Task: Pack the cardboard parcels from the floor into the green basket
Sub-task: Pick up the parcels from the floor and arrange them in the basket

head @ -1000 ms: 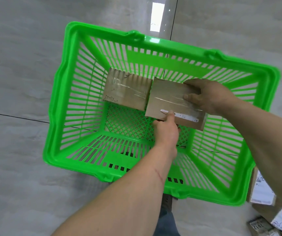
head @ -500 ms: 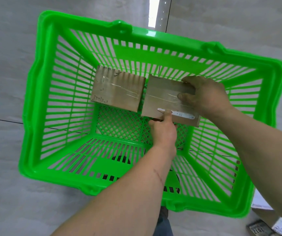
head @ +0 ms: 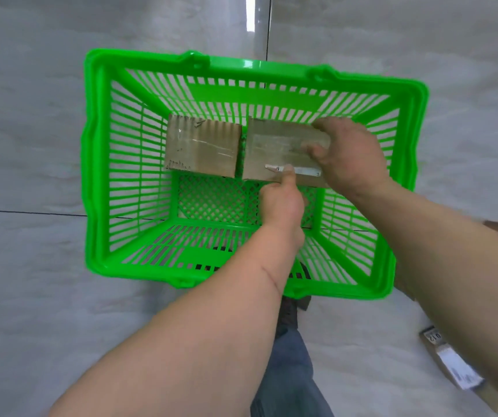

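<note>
We clamp both hands, left (head: pixel 282 200) and right (head: pixel 348 155), on flat brown cardboard parcel (head: pixel 275 152), long axis crosswise, over green plastic basket (head: pixel 100 164)

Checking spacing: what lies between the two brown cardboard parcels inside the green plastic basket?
Nothing: in the head view a narrow bare gap, showing green basket mesh, separates the left parcel from the right parcel.

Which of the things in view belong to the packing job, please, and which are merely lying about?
Job: green basket; left parcel inside; right parcel held by left hand and right hand; labelled parcel on the floor.
Lying about: nothing visible besides the tiled floor.
</note>
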